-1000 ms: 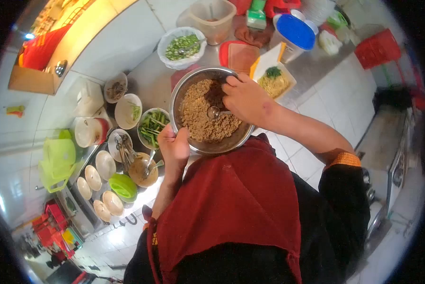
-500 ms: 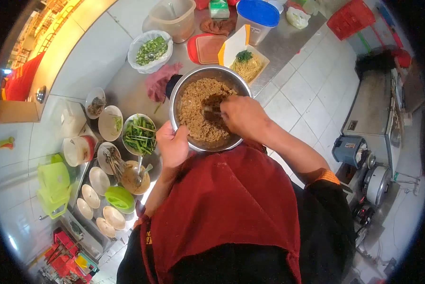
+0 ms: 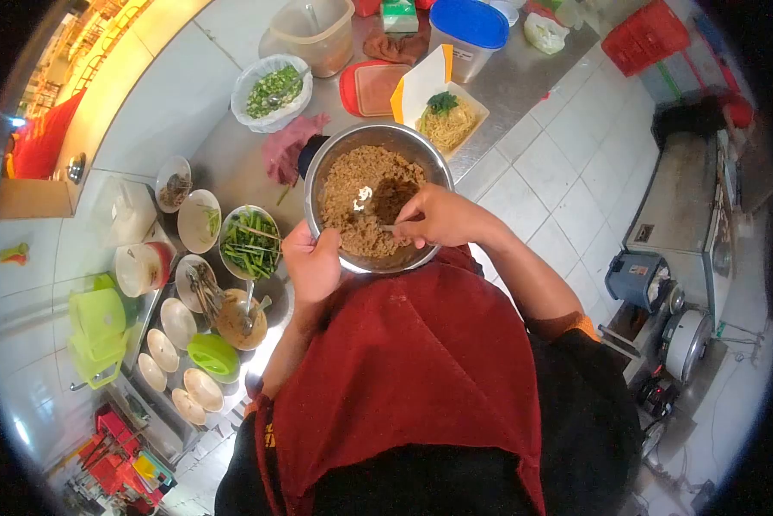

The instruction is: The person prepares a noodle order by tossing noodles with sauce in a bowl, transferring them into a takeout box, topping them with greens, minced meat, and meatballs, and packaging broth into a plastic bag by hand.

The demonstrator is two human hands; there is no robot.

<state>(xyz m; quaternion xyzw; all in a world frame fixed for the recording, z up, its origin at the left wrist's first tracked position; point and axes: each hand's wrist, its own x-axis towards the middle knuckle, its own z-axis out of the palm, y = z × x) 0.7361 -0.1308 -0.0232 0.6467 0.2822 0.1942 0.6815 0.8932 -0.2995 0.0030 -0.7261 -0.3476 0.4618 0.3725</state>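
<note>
A round steel bowl (image 3: 315, 155) is held tilted close to the chest, with brown minced food (image 3: 356, 172) inside and a darker patch at its right. My left hand (image 3: 312, 262) grips the lower left rim, thumb over the edge. Over the lower right of the bowl, my right hand (image 3: 438, 217) is closed on a spoon, its fingers pinched round the handle. The spoon's bowl (image 3: 363, 199) shines in the middle of the food. Beyond the steel bowl stands an open box of noodles (image 3: 449, 127) topped with greens.
Behind are a bowl of chopped greens (image 3: 274, 90), a red-lidded container (image 3: 378, 89), a blue-lidded tub (image 3: 470, 24) and a pink cloth (image 3: 293, 148). At the left stand a bowl of leafy greens (image 3: 250, 243), several small bowls and a green container (image 3: 212, 355).
The view has shifted, so the counter things sit further left. My right hand has moved down and toward me over the bowl, still on the spoon. My left hand keeps its hold on the rim.
</note>
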